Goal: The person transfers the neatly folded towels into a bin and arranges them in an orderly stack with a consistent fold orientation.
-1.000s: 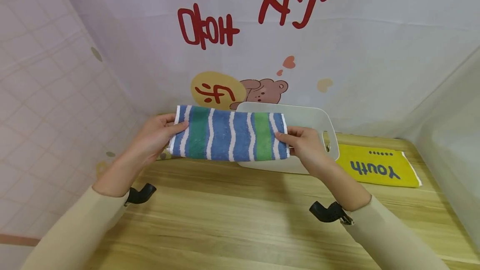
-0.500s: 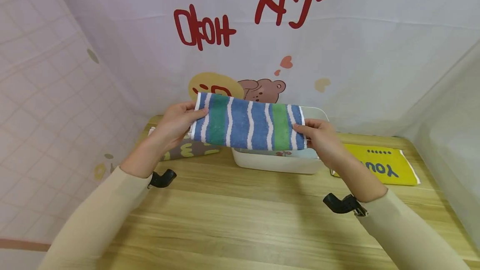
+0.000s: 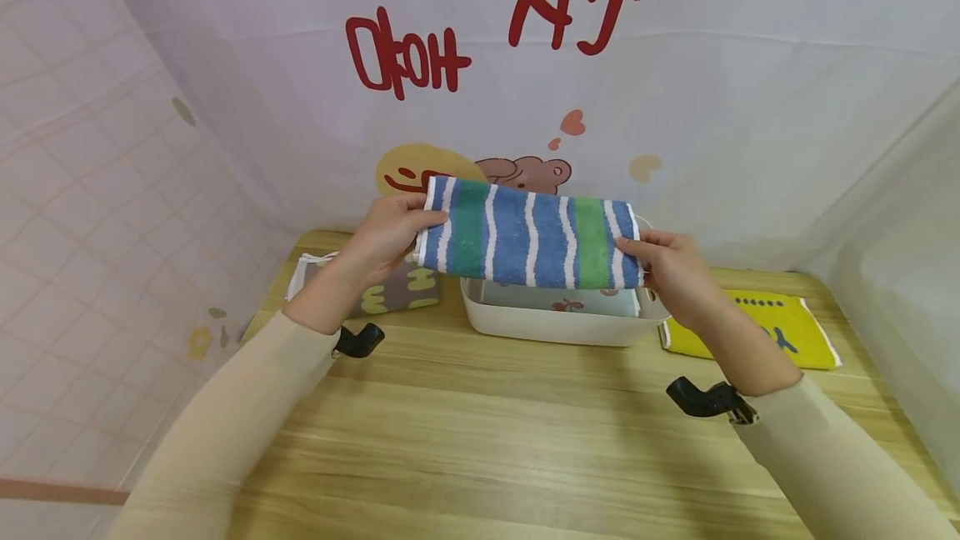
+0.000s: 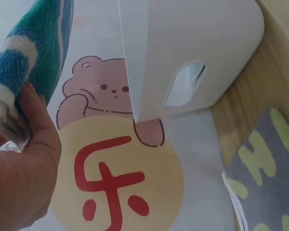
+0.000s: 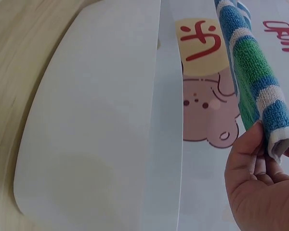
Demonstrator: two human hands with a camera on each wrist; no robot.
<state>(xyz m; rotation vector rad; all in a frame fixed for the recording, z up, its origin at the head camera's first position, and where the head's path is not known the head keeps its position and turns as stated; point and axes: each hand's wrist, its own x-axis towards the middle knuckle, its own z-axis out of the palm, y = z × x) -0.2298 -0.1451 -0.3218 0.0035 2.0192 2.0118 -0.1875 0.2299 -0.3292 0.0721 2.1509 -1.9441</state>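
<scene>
At left, the left hand [image 3: 381, 236] pinches the end of a folded blue terry towel with white and green stripes [image 3: 531, 236]; if that grip slips, the end could drop and the layers fall open. In the middle, the towel hangs above a white plastic basket [image 3: 551, 328] near the surface's [image 3: 487, 415] back edge; lowered unevenly, it might snag the rim or rumple the pale printed cloth [image 3: 588, 302] inside. At right, the right hand [image 3: 675, 273] pinches the other end; a wide swing could nudge the yellow cloth with dark lettering [image 3: 812, 323] by the back right corner. The striped towel looks neatly oblong, left end higher, darker green at left, lighter at right.
</scene>
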